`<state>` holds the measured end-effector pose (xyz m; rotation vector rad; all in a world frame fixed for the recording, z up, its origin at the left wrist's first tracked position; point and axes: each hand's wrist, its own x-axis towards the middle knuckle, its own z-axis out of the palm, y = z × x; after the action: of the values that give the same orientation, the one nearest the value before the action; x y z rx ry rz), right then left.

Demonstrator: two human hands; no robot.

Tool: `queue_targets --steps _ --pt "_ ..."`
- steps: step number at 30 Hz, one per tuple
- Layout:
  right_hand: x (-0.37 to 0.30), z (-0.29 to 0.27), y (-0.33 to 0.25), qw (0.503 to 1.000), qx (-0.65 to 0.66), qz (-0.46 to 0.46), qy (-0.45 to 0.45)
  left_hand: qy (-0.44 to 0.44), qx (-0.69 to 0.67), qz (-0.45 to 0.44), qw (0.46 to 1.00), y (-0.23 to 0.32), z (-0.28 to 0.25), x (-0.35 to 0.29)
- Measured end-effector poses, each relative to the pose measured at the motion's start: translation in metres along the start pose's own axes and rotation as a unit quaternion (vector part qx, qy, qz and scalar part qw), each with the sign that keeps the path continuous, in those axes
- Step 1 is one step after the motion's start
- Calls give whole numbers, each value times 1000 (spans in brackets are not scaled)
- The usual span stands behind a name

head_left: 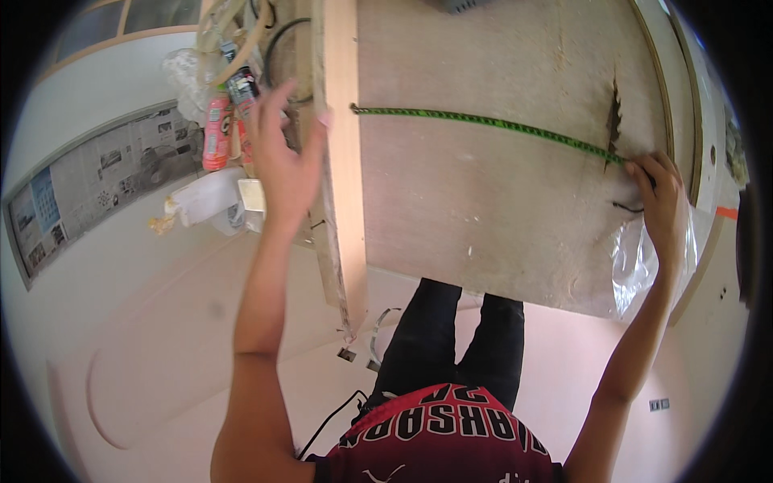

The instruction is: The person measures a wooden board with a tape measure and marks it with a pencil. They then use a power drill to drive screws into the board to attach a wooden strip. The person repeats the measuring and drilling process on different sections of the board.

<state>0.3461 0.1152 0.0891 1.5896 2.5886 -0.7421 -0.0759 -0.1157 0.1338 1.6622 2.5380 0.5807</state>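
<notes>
A green tape measure (491,123) with dark marks is stretched across the wooden board (483,209). Its left end touches the pale wooden strip (345,145) along the board's left side. My right hand (662,181) is closed around the tape's right end, near the board's right edge; the fingers hide what lies inside the grip. To the left of the strip, my left hand (288,161) is raised with its fingers apart and slightly blurred, and nothing is in it. A dark jagged saw blade (615,113) lies on the board above my right hand.
Clear plastic sheeting (636,258) hangs at the board's lower right. Left of the strip are a pink-labelled bottle (217,133), a white roll-like bundle (205,197) and a black cable loop (274,52). A newspaper-covered panel (105,181) is farther left. A dark tool (465,5) shows at the top.
</notes>
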Motion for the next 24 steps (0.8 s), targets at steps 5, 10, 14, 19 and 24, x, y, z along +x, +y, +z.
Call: queue_targets --steps 5,10,14,19,24 --pt "5 1 -7 1000 16 -13 -20 -89 -317 -246 912 -6 24 -31" --pt "8 -1 -6 1000 10 -1 -30 -120 -416 -261 863 -25 37 -30" --pt "8 -2 -6 1000 16 -7 -26 -120 -389 -229 884 -27 37 -28" --pt "7 1 -7 1000 12 -8 -4 -127 -412 -261 864 -22 32 -28" --pt "8 -3 -8 1000 14 -15 -3 -131 -395 -257 872 -20 31 -32"
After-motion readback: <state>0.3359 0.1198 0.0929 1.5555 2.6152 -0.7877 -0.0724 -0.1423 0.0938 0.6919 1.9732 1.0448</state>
